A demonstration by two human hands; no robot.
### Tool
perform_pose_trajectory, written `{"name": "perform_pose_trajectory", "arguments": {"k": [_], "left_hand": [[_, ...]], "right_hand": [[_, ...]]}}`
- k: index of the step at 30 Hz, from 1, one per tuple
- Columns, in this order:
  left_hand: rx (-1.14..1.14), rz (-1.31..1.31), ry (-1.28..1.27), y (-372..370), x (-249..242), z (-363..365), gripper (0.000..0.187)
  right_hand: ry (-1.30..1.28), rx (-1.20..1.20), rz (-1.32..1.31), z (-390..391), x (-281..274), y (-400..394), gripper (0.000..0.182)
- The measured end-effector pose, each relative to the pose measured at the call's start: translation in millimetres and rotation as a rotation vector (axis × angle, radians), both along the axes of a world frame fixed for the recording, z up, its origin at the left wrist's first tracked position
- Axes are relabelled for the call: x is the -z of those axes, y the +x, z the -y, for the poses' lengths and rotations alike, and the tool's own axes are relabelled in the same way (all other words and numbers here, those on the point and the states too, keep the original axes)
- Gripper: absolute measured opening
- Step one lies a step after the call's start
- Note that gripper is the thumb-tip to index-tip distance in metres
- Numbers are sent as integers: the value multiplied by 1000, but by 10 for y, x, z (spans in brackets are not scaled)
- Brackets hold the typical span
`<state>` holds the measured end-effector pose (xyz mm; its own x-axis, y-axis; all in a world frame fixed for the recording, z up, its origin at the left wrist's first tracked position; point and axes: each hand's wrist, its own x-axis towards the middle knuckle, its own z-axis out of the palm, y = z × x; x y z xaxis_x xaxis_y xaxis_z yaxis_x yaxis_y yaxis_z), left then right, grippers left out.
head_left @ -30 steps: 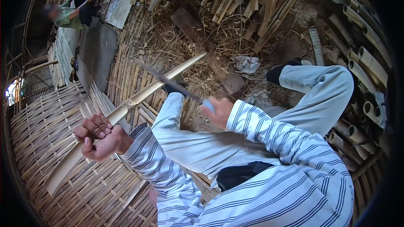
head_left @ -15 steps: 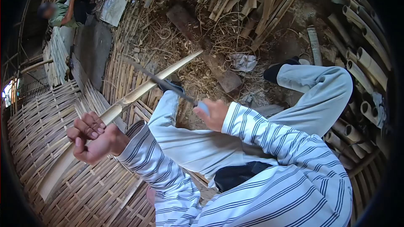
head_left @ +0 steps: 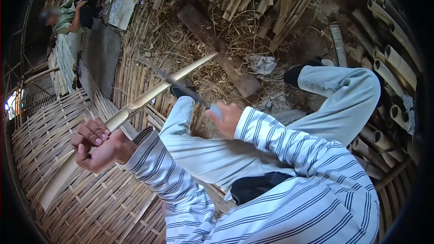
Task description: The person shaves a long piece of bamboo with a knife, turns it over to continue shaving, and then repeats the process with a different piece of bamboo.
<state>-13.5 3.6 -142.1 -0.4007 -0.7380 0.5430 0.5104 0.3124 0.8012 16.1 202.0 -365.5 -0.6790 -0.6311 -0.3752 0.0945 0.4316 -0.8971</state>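
Across the left of the head view slants a long split bamboo piece (head_left: 156,91), its pale hollow side up. My left hand (head_left: 97,147) is closed around it, fingers curled over its lower part. In my right hand (head_left: 226,119) is the blue-grey handle of a long-bladed knife (head_left: 216,110). The dark blade points up and left, crossing the bamboo around its middle; whether it touches cannot be made out. The bamboo's far tip reaches a worn wooden plank (head_left: 242,81) on the ground.
Curly bamboo shavings (head_left: 199,65) cover the ground ahead. Split bamboo (head_left: 280,4) is piled at the top, and bamboo tubes (head_left: 398,65) are stacked on the right. A woven bamboo panel (head_left: 104,203) lies at lower left. Another person (head_left: 68,18) handles bamboo at upper left.
My right hand and the knife have shifted slightly left, the blade lying a bit farther along. My left hand has stayed nearly in place on the bamboo. The other person's arms have moved.
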Motion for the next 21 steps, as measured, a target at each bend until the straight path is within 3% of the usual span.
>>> {"name": "perform_pose_trajectory", "arguments": {"k": [1,4,5,8,10,13,16,18,21], "left_hand": [[-33,8,2,-6,0,-6,23],[-94,23,8,-43,-10,-16,23],[-90,25,12,-35,-12,-1,23],[-87,29,19,-32,-27,8,24],[-64,39,12,-52,-27,31,24],[-58,31,4,-45,-29,45,24],[-64,27,10,-7,5,172,24],[-78,45,-12,4,11,233,23],[-21,44,26,69,17,365,22]], "right_hand": [[-132,3,-6,-31,-113,4,49],[13,66,12,-11,213,36,48],[16,199,52,36,545,43,52],[321,160,112,-22,1541,-164,58],[311,145,200,-45,1235,-298,60],[74,190,123,68,714,-167,60],[18,-42,40,78,188,-205,51],[20,16,41,54,404,-171,54],[187,144,76,-28,1208,-181,55]]}}
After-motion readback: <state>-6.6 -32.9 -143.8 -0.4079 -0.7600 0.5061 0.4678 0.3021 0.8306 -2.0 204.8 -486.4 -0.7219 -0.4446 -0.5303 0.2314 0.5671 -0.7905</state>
